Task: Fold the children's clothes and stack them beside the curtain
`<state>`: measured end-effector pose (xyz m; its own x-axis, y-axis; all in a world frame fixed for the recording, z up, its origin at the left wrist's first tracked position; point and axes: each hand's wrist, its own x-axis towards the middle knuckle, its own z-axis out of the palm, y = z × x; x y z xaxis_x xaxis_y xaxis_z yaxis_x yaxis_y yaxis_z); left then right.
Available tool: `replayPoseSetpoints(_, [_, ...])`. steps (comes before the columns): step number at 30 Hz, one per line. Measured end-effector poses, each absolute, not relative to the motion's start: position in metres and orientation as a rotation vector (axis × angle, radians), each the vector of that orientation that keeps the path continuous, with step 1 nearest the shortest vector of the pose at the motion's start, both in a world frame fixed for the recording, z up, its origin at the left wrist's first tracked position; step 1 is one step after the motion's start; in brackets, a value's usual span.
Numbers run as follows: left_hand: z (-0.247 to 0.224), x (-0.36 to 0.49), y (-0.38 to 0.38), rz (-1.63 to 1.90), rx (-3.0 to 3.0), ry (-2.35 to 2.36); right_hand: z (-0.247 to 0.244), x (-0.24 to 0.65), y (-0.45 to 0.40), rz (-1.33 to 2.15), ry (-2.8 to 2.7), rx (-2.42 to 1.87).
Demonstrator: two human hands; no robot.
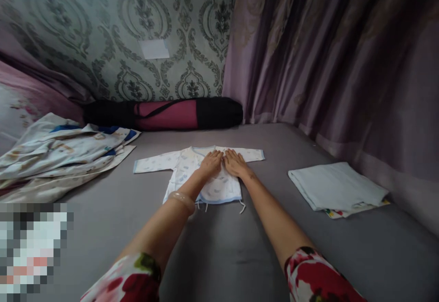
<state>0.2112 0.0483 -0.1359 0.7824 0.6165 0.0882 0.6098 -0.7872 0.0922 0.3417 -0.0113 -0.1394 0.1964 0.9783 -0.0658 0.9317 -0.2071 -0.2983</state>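
Observation:
A small white baby shirt [187,174] with a pale print and light blue edging lies spread on the grey sheet. Both its sleeves stretch out sideways, and white ties hang from the bottom hem. My left hand [211,162] rests flat on the chest of the shirt, fingers extended. Close beside it, my right hand [235,162] lies flat on the upper right of the shirt, near the shoulder. Neither hand grips the cloth. Part of the shirt's front is hidden under my hands and left forearm.
A loose heap of printed clothes [65,155] is at the left. Folded pale cloth [338,185] lies at the right over a colourful piece. A black and maroon long bag [168,114] sits against the wallpapered wall. Purple curtains [274,55] hang along the right side.

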Motion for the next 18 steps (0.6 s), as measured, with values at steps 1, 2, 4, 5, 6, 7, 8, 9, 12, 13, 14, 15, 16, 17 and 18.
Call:
replayPoseSetpoints(1, [-0.140,0.217,0.051,0.183,2.890,0.992,-0.141,0.343,-0.011,0.354,-1.863,-2.271])
replayPoseSetpoints(2, [-0.144,0.223,0.053,0.198,2.874,0.993,-0.143,0.344,-0.011,0.352,-1.878,-2.266])
replayPoseSetpoints(4, [-0.152,0.230,0.057,0.235,2.851,1.030,-0.145,0.348,-0.010,0.357,-1.884,-2.267])
replayPoseSetpoints(5, [-0.156,0.232,0.059,0.242,2.842,1.061,-0.145,0.350,-0.010,0.363,-1.874,-2.276])
replayPoseSetpoints(6, [-0.159,0.233,0.059,0.240,2.835,1.091,-0.145,0.353,-0.010,0.368,-1.857,-2.293])
replayPoseSetpoints(7, [-0.162,0.234,0.060,0.228,2.833,1.117,-0.145,0.357,-0.010,0.371,-1.831,-2.319])
replayPoseSetpoints(8, [-0.164,0.234,0.059,0.213,2.834,1.138,-0.145,0.362,-0.011,0.372,-1.798,-2.350])
replayPoseSetpoints(9, [-0.165,0.234,0.059,0.198,2.839,1.149,-0.145,0.367,-0.011,0.371,-1.760,-2.384])
replayPoseSetpoints(12, [-0.166,0.233,0.056,0.177,2.856,1.167,-0.145,0.385,-0.015,0.355,-1.639,-2.484])
replayPoseSetpoints(13, [-0.165,0.233,0.055,0.168,2.858,1.171,-0.145,0.391,-0.017,0.340,-1.601,-2.511])
replayPoseSetpoints(14, [-0.164,0.233,0.055,0.158,2.860,1.174,-0.145,0.397,-0.018,0.319,-1.564,-2.536])
replayPoseSetpoints(15, [-0.163,0.233,0.054,0.148,2.860,1.176,-0.146,0.402,-0.020,0.295,-1.526,-2.558])
replayPoseSetpoints(16, [-0.162,0.233,0.054,0.139,2.860,1.178,-0.146,0.408,-0.021,0.271,-1.481,-2.578])
replayPoseSetpoints(17, [-0.162,0.233,0.054,0.134,2.859,1.180,-0.147,0.413,-0.022,0.249,-1.436,-2.594])
replayPoseSetpoints(18, [-0.161,0.233,0.054,0.129,2.857,1.179,-0.148,0.418,-0.024,0.225,-1.395,-2.605])
